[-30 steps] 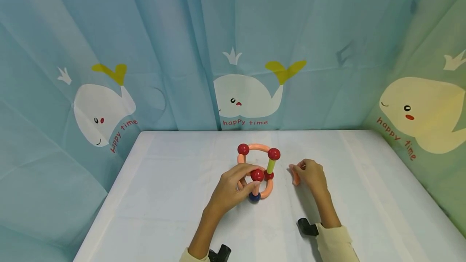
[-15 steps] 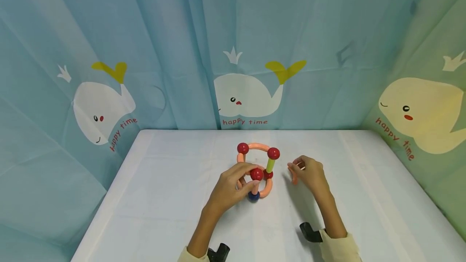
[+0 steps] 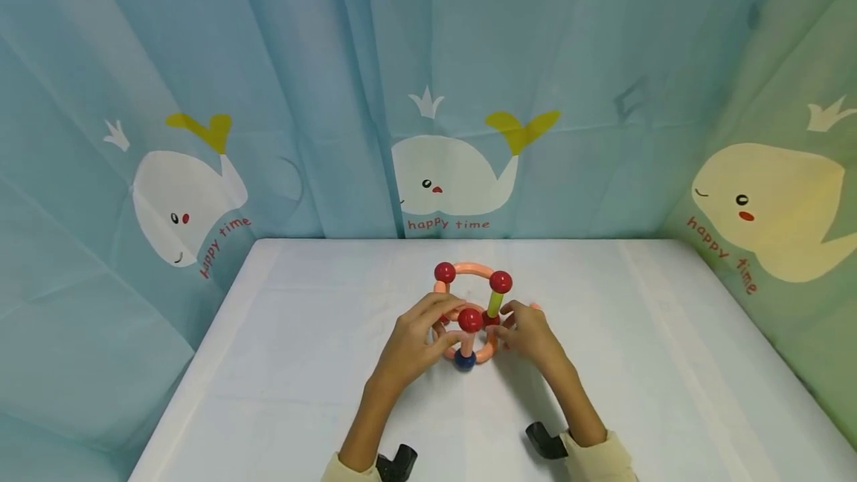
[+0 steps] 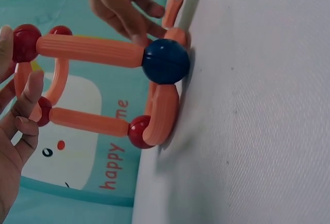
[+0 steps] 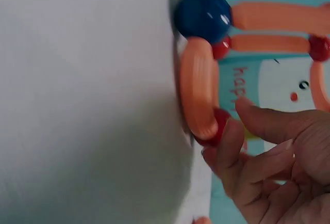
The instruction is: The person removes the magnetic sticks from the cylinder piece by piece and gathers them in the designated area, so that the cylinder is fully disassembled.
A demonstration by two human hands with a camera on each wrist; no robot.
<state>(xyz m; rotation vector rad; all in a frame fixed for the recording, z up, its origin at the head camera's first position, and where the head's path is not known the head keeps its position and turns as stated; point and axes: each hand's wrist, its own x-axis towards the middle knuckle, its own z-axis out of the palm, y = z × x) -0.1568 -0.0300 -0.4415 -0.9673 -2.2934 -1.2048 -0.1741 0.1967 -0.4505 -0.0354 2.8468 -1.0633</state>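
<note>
A frame of toy balls and rods stands on the table, with a blue ball (image 3: 465,360) at its near bottom corner. Thumb and fingers of my left hand (image 3: 410,344) pinch the near upper red ball (image 3: 470,320), above an upright orange rod (image 4: 93,50). My right hand (image 3: 534,337) is at the frame's right side, its thumb and fingers around the lower red ball (image 5: 221,123) under the green rod (image 3: 495,304). That ball is partly hidden by the fingers. A loose curved orange rod (image 4: 174,10) lies on the table beyond my right hand, mostly hidden in the head view.
The white table (image 3: 321,363) reaches back to a blue curtain (image 3: 321,95) printed with whales. A black wrist mount (image 3: 545,441) sits by the right sleeve, another black mount (image 3: 396,463) by the left.
My right hand has let go of the curved orange rod and moved left to the frame's lower red ball. The left hand keeps its hold, almost unmoved.
</note>
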